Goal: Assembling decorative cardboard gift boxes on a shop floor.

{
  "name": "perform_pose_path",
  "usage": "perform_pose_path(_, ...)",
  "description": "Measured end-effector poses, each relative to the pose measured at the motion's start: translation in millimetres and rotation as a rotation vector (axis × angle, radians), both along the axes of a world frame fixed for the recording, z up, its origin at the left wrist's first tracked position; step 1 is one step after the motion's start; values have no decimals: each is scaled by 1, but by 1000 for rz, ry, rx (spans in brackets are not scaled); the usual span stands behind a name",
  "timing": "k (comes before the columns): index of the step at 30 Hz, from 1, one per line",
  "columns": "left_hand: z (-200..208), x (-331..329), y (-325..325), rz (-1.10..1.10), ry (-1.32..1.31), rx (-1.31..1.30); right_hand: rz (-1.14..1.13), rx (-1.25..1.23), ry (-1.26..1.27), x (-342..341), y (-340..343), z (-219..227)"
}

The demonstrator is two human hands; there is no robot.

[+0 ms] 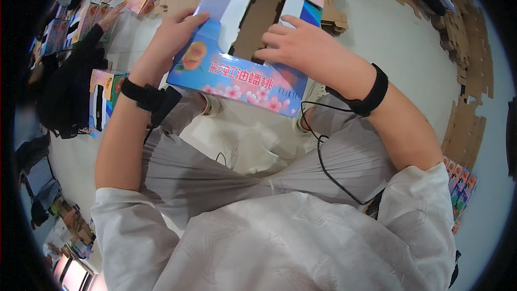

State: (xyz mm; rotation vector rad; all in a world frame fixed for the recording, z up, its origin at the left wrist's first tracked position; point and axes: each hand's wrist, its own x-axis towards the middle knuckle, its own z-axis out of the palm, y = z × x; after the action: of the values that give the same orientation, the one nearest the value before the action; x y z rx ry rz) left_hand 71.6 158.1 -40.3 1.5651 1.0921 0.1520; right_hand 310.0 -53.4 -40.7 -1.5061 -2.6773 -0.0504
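White shirt (301,237) lies nearest; past it, the box (237,73) sits between both hands, apparently mostly folded into shape, its top slot (258,24) unclosed. Left hand (173,33) grips its left edge; right hand (301,44) curls its fingers at the slot, grip unclear. Pale floor (398,37) separates box from cardboard (478,59) at right.

Cardboard box (231,81), printed blue and purple; peach picture, pink blossoms, red lettering on near panel. Held up, upper middle of view, turned slightly, near panel's right end lower. Long ragged-edged opening on top, plain brown inside showing, white areas either side. Far end partly cut off by frame.
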Motion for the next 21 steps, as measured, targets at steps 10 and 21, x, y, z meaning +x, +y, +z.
perform_pose_path(10,-17,-22,-41,-1019,61,351,53,-337,149,-18,-23,-11)
perform_pose_path(21,-21,-28,-55,-1185,191,426,65,-279,125,-10,-32,-27)
